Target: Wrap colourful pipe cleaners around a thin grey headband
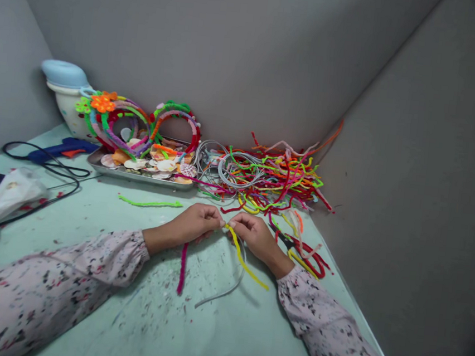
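My left hand and my right hand meet over the pale green table, both with fingers pinched together. Between them runs a thin grey headband that curves down toward me. A magenta pipe cleaner hangs from my left hand's grip. A yellow pipe cleaner trails from my right hand's fingers, at the spot where the two hands touch.
A heap of coloured pipe cleaners and grey headbands lies behind my hands. A metal tray holds shells and finished wrapped headbands. A blue glue gun, black cords, a green pipe cleaner and red-handled pliers lie around.
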The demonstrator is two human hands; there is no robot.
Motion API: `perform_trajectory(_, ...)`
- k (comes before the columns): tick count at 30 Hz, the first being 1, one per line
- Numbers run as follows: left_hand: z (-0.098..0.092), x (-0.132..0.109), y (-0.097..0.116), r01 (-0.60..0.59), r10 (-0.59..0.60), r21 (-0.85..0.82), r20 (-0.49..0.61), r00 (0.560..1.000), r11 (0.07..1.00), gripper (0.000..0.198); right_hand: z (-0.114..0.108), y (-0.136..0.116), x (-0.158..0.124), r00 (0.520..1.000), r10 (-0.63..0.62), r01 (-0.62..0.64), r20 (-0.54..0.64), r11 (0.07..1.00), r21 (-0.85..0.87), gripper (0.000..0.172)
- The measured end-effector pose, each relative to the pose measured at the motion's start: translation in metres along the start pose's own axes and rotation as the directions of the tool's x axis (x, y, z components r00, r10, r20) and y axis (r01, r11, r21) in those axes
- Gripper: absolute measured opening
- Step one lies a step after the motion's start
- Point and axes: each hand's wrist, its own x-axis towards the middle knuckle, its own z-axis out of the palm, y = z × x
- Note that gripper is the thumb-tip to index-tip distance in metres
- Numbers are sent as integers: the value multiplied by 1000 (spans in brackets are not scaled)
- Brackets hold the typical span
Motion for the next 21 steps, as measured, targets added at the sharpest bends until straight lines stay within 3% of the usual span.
perform_trajectory(21, 0, 2, -3, 16, -16, -14, -7, 1000, 1000, 18, 1, -2, -1, 999, 25, -25, 42, 1000, 4, 17)
